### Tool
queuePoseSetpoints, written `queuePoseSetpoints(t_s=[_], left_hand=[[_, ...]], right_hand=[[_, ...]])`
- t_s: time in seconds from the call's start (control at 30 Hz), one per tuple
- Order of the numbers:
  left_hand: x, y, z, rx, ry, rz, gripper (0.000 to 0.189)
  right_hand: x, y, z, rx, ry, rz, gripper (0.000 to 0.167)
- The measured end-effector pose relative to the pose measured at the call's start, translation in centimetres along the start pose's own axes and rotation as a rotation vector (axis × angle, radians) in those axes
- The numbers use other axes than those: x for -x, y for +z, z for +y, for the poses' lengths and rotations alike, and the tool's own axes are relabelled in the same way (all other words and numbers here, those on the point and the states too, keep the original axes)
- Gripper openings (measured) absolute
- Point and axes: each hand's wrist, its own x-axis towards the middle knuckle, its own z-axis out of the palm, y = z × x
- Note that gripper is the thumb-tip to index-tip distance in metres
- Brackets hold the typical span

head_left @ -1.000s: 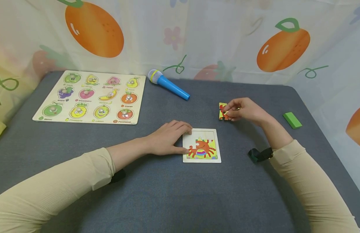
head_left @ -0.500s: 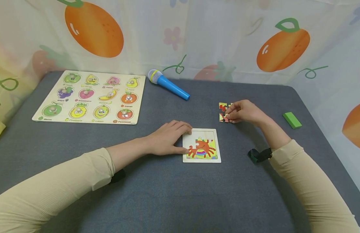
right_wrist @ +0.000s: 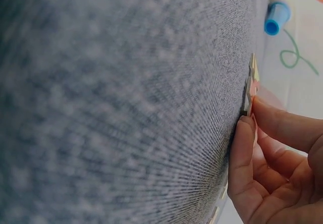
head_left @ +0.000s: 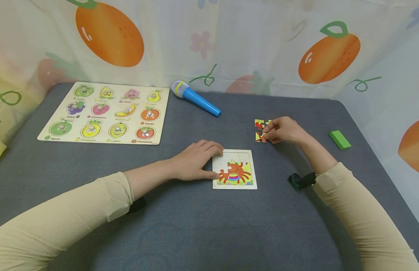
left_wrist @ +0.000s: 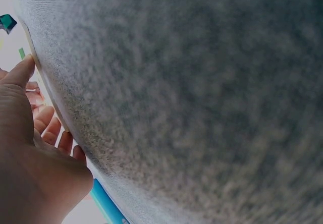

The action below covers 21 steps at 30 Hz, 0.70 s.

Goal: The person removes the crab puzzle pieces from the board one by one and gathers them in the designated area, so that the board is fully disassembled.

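A square wooden jigsaw board [head_left: 234, 186] with a partly filled red crab picture lies mid-table in the head view. My left hand [head_left: 196, 162] holds its left side, thumb at the lower edge and fingers at the top corner; the left wrist view shows the hand [left_wrist: 38, 138] at the board's thin rim. Farther back on the right, my right hand [head_left: 283, 130] pinches a red-and-yellow puzzle piece [head_left: 259, 137] by its right side. Just behind it lies another puzzle piece [head_left: 259, 123], and a third is mostly hidden by the fingers. The right wrist view shows thumb and fingertip on the held piece [right_wrist: 248, 97], low over the cloth.
A fruit peg-puzzle board [head_left: 104, 124] lies at the back left. Beside it is a blue toy microphone [head_left: 199, 99]. A green block [head_left: 340, 139] sits near the right edge. A fruit-print curtain [head_left: 243, 45] hangs behind the dark table [head_left: 209, 233].
My right hand has come slightly toward the front, and the pinched piece now sits apart from the piece behind it. The left hand and crab board have stayed in place.
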Motion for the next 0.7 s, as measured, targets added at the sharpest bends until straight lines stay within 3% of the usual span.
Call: queuePoseSetpoints(t_s=[0.7], left_hand=[[0.02, -0.02, 0.04, -0.006, -0.003, -0.002, 0.062]], right_hand=[[0.02, 0.32, 0.13, 0.03, -0.021, 0.012, 0.024]])
